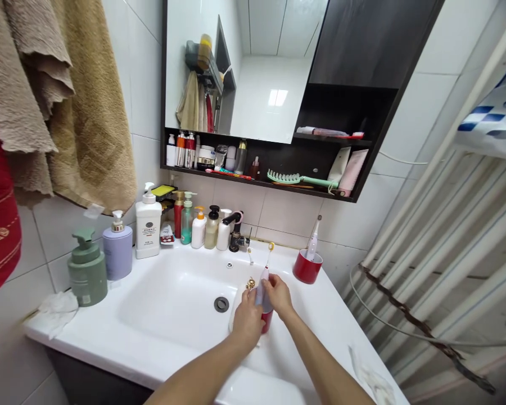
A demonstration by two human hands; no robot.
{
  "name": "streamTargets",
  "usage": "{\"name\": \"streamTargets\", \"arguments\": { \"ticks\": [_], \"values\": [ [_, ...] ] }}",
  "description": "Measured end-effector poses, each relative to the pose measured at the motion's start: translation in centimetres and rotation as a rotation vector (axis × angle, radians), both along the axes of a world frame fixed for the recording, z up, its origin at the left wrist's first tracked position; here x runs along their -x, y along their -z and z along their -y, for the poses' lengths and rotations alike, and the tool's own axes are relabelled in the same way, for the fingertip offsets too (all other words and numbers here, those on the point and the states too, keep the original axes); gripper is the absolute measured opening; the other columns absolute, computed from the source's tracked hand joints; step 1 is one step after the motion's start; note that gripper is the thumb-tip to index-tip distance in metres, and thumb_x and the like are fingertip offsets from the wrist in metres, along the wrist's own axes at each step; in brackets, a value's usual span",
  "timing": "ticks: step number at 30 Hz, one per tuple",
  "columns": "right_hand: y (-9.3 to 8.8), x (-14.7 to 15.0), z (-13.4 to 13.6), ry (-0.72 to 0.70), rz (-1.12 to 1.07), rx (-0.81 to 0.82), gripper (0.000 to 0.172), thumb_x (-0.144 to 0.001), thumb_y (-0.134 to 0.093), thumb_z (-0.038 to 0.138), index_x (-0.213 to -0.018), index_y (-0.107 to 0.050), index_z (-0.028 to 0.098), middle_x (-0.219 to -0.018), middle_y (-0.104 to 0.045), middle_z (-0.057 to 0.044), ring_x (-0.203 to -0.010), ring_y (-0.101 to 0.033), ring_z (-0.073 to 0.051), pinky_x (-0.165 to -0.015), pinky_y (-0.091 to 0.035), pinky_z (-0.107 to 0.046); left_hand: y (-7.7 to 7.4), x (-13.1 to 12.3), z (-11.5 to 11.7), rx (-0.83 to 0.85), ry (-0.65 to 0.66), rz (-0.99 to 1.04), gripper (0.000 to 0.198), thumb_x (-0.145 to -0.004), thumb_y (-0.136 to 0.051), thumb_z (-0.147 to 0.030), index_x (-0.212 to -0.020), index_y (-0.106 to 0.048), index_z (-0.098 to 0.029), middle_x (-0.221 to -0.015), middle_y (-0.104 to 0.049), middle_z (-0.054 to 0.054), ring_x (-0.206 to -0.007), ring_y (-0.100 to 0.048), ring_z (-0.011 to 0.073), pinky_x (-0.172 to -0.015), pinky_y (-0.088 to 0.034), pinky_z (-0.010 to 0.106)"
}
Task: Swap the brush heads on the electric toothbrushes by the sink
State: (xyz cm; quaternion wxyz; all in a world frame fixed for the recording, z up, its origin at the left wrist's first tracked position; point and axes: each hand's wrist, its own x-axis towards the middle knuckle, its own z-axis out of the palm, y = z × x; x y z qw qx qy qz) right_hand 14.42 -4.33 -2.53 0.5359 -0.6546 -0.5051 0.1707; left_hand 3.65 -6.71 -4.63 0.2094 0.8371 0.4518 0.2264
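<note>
Over the right side of the white sink, my left hand is wrapped round a red cup. My right hand pinches a pale electric toothbrush by its upper handle. The brush stands nearly upright, its lower end inside the cup's mouth and its yellow-rimmed head pointing up. My left fingers cover part of the cup. Just beyond my hands lies a small gold-coloured piece. A second red cup, with another electric toothbrush in it, sits on the counter's back right.
A black faucet rises at the sink's back edge, beside several pump bottles. Green and purple dispensers stand left. A mirror cabinet with toiletries hangs above. White pipes run along the right.
</note>
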Motion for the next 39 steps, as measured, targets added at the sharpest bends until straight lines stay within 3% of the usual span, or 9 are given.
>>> {"name": "streamTargets", "arguments": {
  "ticks": [6, 8, 11, 14, 17, 23, 27, 32, 39],
  "values": [
    [-5.1, 0.1, 1.2, 0.002, -0.076, -0.17, 0.025, -0.058, -0.047, 0.033, -0.078, -0.05, 0.018, -0.077, -0.057, -0.005, -0.073, -0.051, -0.017, -0.064, -0.038, -0.03, -2.3, 2.0, -0.2, 0.057, -0.063, 0.43, 0.031, -0.062, -0.043, -0.018, -0.092, -0.046, -0.014, -0.117, -0.031, 0.009, -0.11, -0.022, 0.0175, -0.091, -0.016, 0.032],
    [-7.2, 0.6, 2.2, -0.099, -0.158, -0.191, 0.028, -0.056, -0.049, 0.033, -0.08, -0.05, 0.017, -0.08, -0.057, -0.005, -0.074, -0.05, -0.017, -0.062, -0.039, -0.029, -4.3, 2.8, -0.5, 0.252, -0.047, 0.676, 0.03, -0.067, -0.038, -0.024, -0.094, -0.042, -0.013, -0.111, -0.037, 0.011, -0.106, -0.029, 0.0165, -0.089, -0.021, 0.031],
    [-8.7, 2.2, 4.0, -0.318, -0.343, -0.119, 0.026, -0.056, -0.052, 0.033, -0.075, -0.052, 0.016, -0.07, -0.056, -0.002, -0.063, -0.05, -0.013, -0.056, -0.04, -0.027, -6.7, 3.6, -0.2, 0.442, 0.077, 0.742, 0.036, -0.072, -0.024, -0.039, -0.09, -0.043, -0.013, -0.085, -0.052, 0.009, -0.078, -0.05, 0.014, -0.07, -0.037, 0.03],
    [-8.5, 4.0, 5.4, -0.419, -0.516, -0.067, 0.024, -0.057, -0.052, 0.034, -0.074, -0.053, 0.016, -0.057, -0.053, 0.002, -0.053, -0.048, -0.01, -0.052, -0.04, -0.025, -7.1, 4.2, 1.2, 0.76, 0.217, 0.864, 0.048, -0.068, -0.022, -0.053, -0.083, -0.043, -0.012, -0.058, -0.05, 0.002, -0.046, -0.047, 0.0089, -0.049, -0.037, 0.024],
    [-7.8, 5.3, 5.9, -0.397, -0.651, -0.077, 0.026, -0.06, -0.049, 0.037, -0.076, -0.052, 0.017, -0.056, -0.053, 0.002, -0.053, -0.05, -0.01, -0.052, -0.04, -0.025, -5.9, 4.9, 3.0, 0.921, 0.244, 1.01, 0.049, -0.061, -0.031, -0.059, -0.077, -0.041, -0.013, -0.051, -0.045, -0.003, -0.039, -0.041, 0.0057, -0.043, -0.032, 0.021],
    [-6.8, 6.7, 5.6, -0.258, -0.749, -0.061, 0.021, -0.057, -0.054, 0.035, -0.066, -0.05, 0.017, -0.054, -0.054, 0.002, -0.051, -0.053, -0.011, -0.053, -0.042, -0.025, -3.9, 6.0, 4.7, 0.85, 0.182, 1.017, 0.043, -0.061, -0.034, -0.057, -0.068, -0.039, -0.015, -0.047, -0.042, -0.005, -0.036, -0.036, 0.0038, -0.04, -0.028, 0.018],
    [-6.4, 7.6, 5.6, -0.227, -0.855, -0.074, 0.017, -0.058, -0.053, 0.032, -0.063, -0.047, 0.017, -0.05, -0.052, 0.003, -0.046, -0.051, -0.01, -0.049, -0.042, -0.024, -4.1, 6.2, 5.2, 0.994, 0.215, 0.992, 0.044, -0.063, -0.028, -0.057, -0.07, -0.039, -0.015, -0.046, -0.041, -0.005, -0.034, -0.035, 0.0039, -0.037, -0.026, 0.018],
    [-6.2, 8.1, 5.5, -0.193, -0.841, -0.153, 0.017, -0.059, -0.052, 0.032, -0.065, -0.046, 0.018, -0.049, -0.052, 0.004, -0.043, -0.05, -0.01, -0.046, -0.042, -0.024, -4.1, 6.1, 5.2, 0.756, 0.102, 0.939, 0.043, -0.061, -0.032, -0.057, -0.067, -0.039, -0.015, -0.045, -0.039, -0.005, -0.033, -0.035, 0.0039, -0.036, -0.026, 0.018],
    [-5.7, 7.7, 5.3, -0.189, -0.877, -0.134, 0.019, -0.057, -0.054, 0.032, -0.063, -0.046, 0.016, -0.047, -0.051, 0.004, -0.042, -0.05, -0.009, -0.046, -0.043, -0.024, -4.0, 6.1, 5.5, 0.884, 0.1, 0.934, 0.047, -0.061, -0.028, -0.06, -0.072, -0.039, -0.015, -0.046, -0.041, -0.005, -0.033, -0.035, 0.004, -0.036, -0.026, 0.018]
  ]
}}
